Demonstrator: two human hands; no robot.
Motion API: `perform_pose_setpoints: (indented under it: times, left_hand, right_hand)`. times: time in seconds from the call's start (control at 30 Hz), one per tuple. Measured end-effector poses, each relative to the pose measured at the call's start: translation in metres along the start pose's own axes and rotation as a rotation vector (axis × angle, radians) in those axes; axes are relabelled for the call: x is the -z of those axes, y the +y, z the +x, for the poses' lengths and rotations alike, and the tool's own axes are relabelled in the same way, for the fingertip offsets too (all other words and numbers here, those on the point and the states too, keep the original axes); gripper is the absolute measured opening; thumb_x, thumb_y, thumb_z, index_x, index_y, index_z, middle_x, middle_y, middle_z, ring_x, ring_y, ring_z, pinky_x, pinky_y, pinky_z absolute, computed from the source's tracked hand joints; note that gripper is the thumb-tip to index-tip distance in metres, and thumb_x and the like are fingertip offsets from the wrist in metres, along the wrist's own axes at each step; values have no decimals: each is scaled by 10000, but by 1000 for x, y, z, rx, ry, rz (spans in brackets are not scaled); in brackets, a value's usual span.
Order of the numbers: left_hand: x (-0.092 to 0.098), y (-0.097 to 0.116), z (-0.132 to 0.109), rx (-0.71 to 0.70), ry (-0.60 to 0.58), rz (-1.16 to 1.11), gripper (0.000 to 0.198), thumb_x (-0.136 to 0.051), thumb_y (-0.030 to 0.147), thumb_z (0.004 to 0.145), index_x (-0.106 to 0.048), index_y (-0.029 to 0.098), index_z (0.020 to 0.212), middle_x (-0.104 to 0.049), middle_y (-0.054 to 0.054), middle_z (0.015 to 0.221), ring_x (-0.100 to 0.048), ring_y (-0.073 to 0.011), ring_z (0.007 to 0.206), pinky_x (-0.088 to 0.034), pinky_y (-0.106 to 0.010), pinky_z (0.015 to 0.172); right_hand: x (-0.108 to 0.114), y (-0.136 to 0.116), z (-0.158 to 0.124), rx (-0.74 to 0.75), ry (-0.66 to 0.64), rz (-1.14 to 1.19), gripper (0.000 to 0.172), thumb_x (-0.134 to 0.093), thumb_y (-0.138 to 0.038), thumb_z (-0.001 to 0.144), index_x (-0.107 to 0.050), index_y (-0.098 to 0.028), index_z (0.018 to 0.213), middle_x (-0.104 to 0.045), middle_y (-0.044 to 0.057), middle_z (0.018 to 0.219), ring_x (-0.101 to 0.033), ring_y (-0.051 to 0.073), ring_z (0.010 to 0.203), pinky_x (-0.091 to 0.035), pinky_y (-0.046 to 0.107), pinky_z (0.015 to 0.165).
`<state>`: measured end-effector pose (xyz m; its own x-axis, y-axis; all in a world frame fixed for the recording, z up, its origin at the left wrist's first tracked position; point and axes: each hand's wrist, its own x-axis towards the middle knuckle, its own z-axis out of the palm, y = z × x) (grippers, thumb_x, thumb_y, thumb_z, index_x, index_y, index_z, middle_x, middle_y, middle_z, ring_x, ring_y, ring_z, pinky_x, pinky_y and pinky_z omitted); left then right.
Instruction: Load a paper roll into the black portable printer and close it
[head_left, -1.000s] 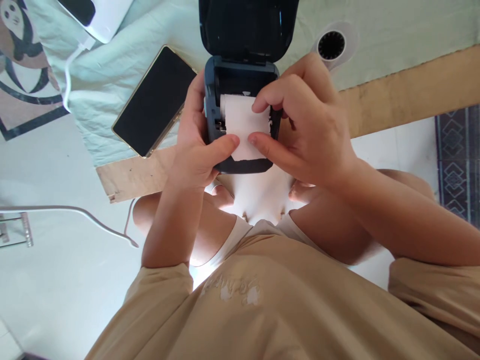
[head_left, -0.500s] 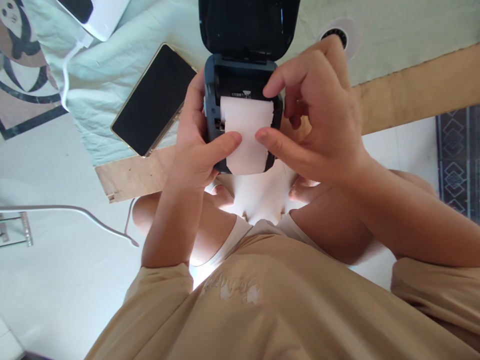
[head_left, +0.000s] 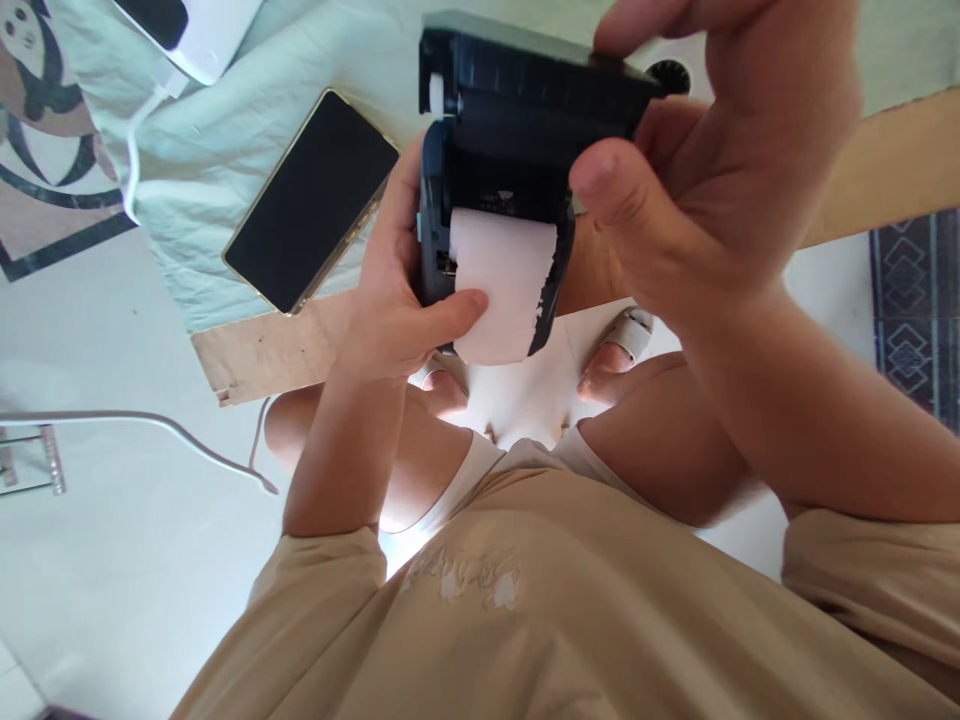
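Both hands are working on a small dark printer (head_left: 450, 230), which is hovering above the person's knees. The left hand (head_left: 390, 320) is wrapping its grip around the printer's side, thumb pressing down on the white paper strip (head_left: 499, 290) hanging over the front edge. The right hand (head_left: 720, 170) is pinching the lid (head_left: 540, 85) from above, fingers curling over its top rim while the lid is leaning forward over the body. To the left, a black phone (head_left: 311, 200) is lying on a pale green sheet (head_left: 210, 130).
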<state>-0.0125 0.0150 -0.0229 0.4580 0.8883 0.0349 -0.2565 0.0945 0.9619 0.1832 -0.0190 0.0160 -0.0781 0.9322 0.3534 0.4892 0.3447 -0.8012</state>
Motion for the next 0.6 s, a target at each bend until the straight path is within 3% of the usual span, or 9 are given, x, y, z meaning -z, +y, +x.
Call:
perform_pose_setpoints:
  times: [0.07, 0.17, 0.33, 0.43, 0.6]
  left_hand:
    - [0, -2, -3, -12, 36, -2, 716, -784, 222, 569, -553, 260, 1246, -630, -51, 1059, -573, -285, 1114, -514, -350, 853]
    - [1, -6, -6, 2, 118, 6, 547, -781, 258, 595, -605, 255, 1113, -625, -30, 931, -591, -280, 1098, -514, -375, 894]
    - [1, -7, -3, -36, 80, -9, 562, -801, 277, 558, -608, 257, 1085, -628, -43, 950, -578, -305, 1095, -530, -347, 797]
    - [-2, -3, -1, -42, 38, -14, 544, -784, 240, 565, -623, 250, 1084, -621, -44, 980, -535, -312, 1152, -510, -353, 866]
    - [-4, -1, -1, -14, 65, -58, 582, -792, 220, 534, -621, 248, 1089, -616, -39, 965, -524, -311, 1157, -491, -360, 894]
  right_hand:
    - [0, -3, 0, 104, 99, -33, 288, -537, -428, 854, -558, -193, 1018, -543, 25, 1088, -520, 102, 915, -407, 208, 575]
    - [-1, -1, -1, 133, 54, -77, 271, -517, -409, 857, -595, -183, 983, -544, 46, 1066, -517, 108, 899, -408, 213, 555]
    - [0, 7, -3, 193, -54, -177, 211, -598, -342, 791, -618, -210, 954, -522, 70, 1084, -533, 114, 841, -413, 235, 563]
    - [0, 9, -3, 224, -68, -164, 200, -628, -274, 753, -630, -211, 943, -525, 73, 1092, -538, 109, 812, -412, 242, 562]
    - [-2, 11, -3, 224, -67, -153, 204, -631, -299, 759, -652, -207, 939, -530, 93, 1082, -563, 151, 943, -419, 233, 553]
